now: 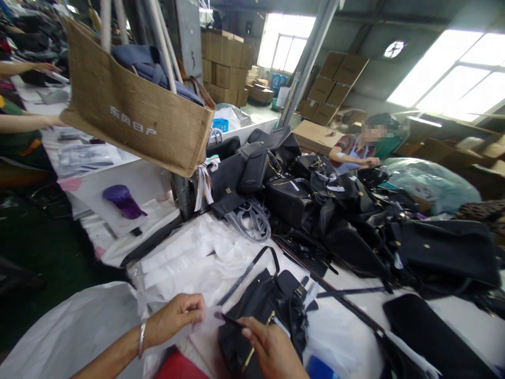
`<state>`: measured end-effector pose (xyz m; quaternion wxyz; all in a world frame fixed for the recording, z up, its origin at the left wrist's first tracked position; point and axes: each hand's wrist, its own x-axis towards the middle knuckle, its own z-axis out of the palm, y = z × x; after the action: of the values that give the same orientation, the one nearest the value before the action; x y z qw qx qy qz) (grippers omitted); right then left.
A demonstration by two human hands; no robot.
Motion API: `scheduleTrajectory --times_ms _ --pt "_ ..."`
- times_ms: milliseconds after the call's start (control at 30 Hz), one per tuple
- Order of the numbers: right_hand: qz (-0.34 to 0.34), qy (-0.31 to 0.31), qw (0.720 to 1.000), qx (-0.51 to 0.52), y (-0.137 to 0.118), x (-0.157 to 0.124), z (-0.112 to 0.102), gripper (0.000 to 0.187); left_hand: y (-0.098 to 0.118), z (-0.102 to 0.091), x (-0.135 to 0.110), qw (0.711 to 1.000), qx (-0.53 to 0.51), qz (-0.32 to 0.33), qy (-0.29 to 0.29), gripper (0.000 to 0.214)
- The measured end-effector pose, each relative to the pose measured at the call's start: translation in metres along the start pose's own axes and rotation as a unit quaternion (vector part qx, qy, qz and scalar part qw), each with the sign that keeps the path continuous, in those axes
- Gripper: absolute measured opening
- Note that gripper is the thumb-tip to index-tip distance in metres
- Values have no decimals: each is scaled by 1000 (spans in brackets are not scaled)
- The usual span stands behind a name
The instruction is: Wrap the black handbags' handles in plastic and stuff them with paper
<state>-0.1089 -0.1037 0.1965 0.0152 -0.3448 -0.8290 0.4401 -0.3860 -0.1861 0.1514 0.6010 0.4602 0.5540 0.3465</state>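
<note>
My left hand [179,315], with a silver bracelet at the wrist, is closed, thumb against the curled fingers. Whatever it may pinch is too small to make out. A thin dark strip [229,319] is gripped between the thumb and fingers of my right hand [272,345], its tip pointing toward my left hand. Just beyond and partly beneath the right hand lies a black backpack [258,295] with gold zippers, its strap looped out on the table. White plastic sheeting [189,252] spreads beyond my left hand.
Black bags [295,200] are heaped across the table's far side. A tan tote bag [138,105] hangs at upper left. A purple visor [124,201] lies on a lower surface. A co-worker [351,150] handles something dark behind the heap; another person's arms reach in at far left.
</note>
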Motion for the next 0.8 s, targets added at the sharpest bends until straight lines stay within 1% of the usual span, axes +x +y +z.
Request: scheduleTrajectory --times_ms 133,233,367,467,567,667,733,800 --pt "1 4 1000 6 0 -1 0 35 -2 1 0 1000 8 -3 2 31" --pt "-3 -2 1000 -9 -4 0 1 33 2 3 1 1000 24 -2 -2 28" --pt "-9 -29 998 -58 -12 2 0 27 10 6 2 997 77 4 -13 26" --pt "-11 -46 993 -111 -13 6 -1 24 11 10 3 995 99 -4 -27 28" --pt "-22 -55 987 -150 -13 15 5 27 2 19 5 997 66 -19 -36 30" --pt "-28 -71 984 -163 -15 27 19 22 -11 31 8 998 18 -34 -40 32" --pt "-21 -82 985 -152 -16 33 28 21 -16 38 10 998 -6 -45 -40 32" --pt "-8 -79 990 -120 -14 34 30 26 -18 40 13 998 -15 -51 -37 34"
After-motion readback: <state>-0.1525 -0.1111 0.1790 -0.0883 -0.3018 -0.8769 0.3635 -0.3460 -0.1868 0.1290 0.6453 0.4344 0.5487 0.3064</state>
